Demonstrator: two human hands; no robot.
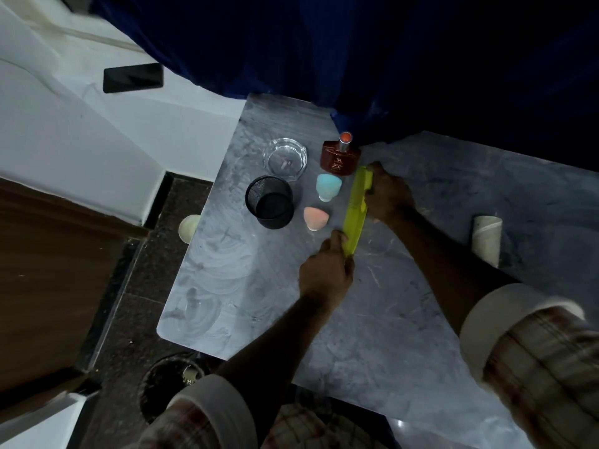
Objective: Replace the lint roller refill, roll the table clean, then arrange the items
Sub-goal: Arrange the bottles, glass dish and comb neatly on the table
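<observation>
While both hands are busy on one object, the scene reads as the arranging stage of the task, judging by the neat cluster at the table's (pixel 372 319) far left. Nearest the camera, the left hand (pixel 327 270) curls its fingers around the near end of a long yellow-green comb (pixel 356 212), thumb on top, in a closed pinch that steadies that end against the grey marbled surface. Just beyond, the right hand (pixel 387 196) clasps the comb's far half from the right side, fingers wrapped over its edge; how tightly is hard to tell, since the hand hides most of the contact. Held at both ends like this, the comb seems to be getting squared up into a straight line beside the other items rather than carried off.

Well apart to the right lies a white paper-wrapped roll (pixel 486 239), likely the lint roller refill or the spent one; no handle is visible, so I cannot tell which. Left of the comb stand a peach sponge (pixel 316 218) and a blue sponge (pixel 328 187), then a black mesh cup (pixel 270 202). Farther back sit a clear glass ashtray (pixel 285 158) and a dark red perfume bottle (pixel 340 158), close under a hanging blue curtain (pixel 356 59)
</observation>
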